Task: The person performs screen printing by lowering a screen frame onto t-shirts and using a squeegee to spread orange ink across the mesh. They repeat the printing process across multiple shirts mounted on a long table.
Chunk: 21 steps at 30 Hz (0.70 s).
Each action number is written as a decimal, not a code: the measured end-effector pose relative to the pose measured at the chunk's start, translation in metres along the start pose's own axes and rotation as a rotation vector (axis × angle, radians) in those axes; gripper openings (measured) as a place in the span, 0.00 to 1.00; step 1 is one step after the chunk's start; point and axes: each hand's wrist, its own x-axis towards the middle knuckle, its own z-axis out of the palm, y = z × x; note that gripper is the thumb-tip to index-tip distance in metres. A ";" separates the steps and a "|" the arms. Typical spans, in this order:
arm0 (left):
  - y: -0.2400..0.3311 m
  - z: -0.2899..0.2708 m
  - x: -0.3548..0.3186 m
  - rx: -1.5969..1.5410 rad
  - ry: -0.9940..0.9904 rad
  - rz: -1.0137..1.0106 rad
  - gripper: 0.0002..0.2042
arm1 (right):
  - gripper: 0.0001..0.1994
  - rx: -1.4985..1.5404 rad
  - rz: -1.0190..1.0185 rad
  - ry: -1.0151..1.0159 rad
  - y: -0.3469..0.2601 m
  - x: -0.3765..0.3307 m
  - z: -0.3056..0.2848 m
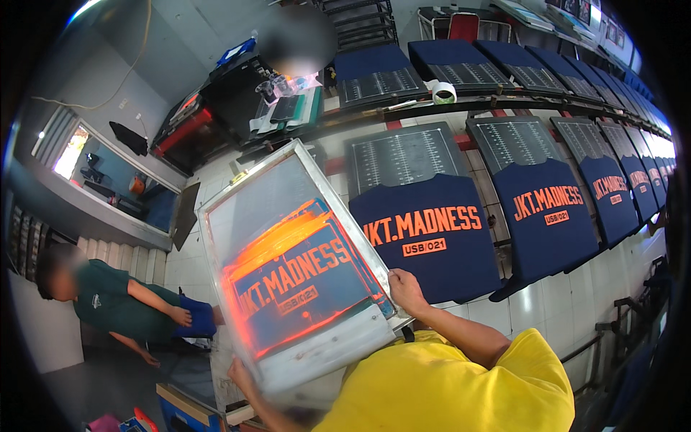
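A screen-printing frame [374, 248] with an aluminium border is held up at a tilt in front of my body. Its mesh carries reversed-out lettering and a thick band of wet orange ink [277, 241]. Closed around the frame's right edge is my right hand [407, 291]. My left hand [241, 376] grips its lower left corner, with the fingertips partly hidden. Just right of the frame, a navy T-shirt [432, 266] with an orange print lies on a dark printing board [407, 155].
More boards bear printed navy shirts [547, 205] in a row to the right. Across a rail, a second row holds plain navy shirts [453, 54]. A tape roll [443, 93] sits on that rail. A person in dark green [129, 306] is at the left, another person at the back.
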 end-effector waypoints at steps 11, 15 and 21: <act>-0.032 0.050 0.167 0.130 -0.117 0.422 0.23 | 0.15 0.036 0.131 0.248 -0.012 -0.011 0.082; -0.026 0.050 0.207 0.664 -0.142 0.443 0.24 | 0.16 -0.022 0.226 0.300 -0.025 -0.025 0.102; -0.036 0.064 0.248 0.392 -0.254 0.539 0.26 | 0.16 -0.018 0.211 0.419 -0.022 -0.032 0.132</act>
